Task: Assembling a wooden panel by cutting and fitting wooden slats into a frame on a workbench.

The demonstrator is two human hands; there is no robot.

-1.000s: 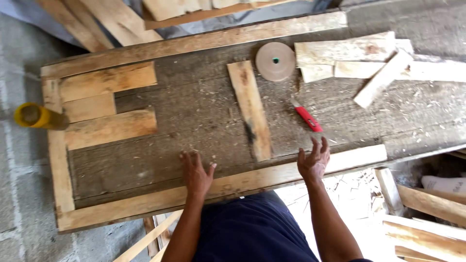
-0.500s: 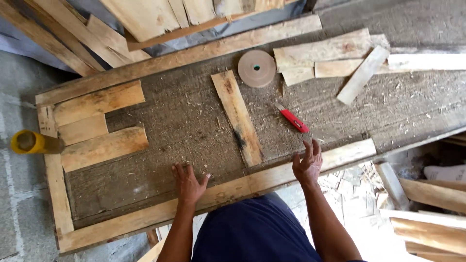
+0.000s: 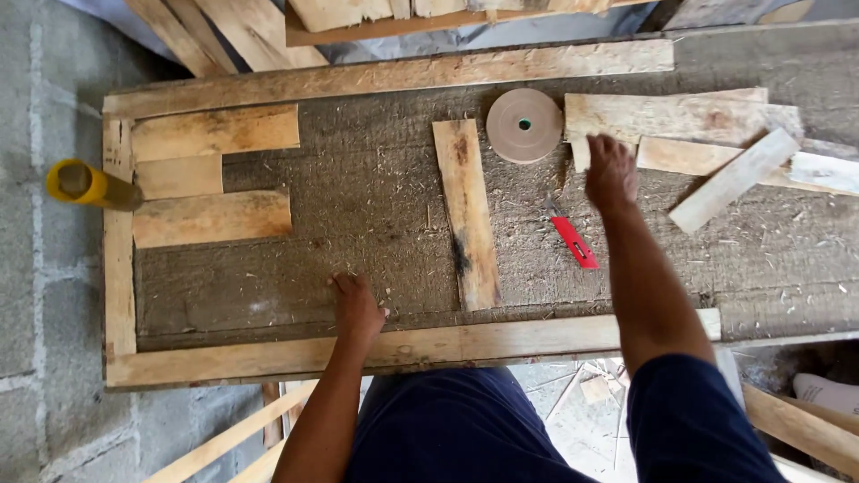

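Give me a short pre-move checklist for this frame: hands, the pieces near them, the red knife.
1. Left hand flat on the board, holding nothing: ok.
2. Right hand over the small wood pieces, nothing visibly gripped: ok.
3. Red knife lies apart from both hands, beside the right forearm: ok.
4. Knife blade retracted: cannot tell.
5. Loose slat lies flat between the hands, untouched: ok.
6. Tape roll lies flat, clear of the right hand: ok.
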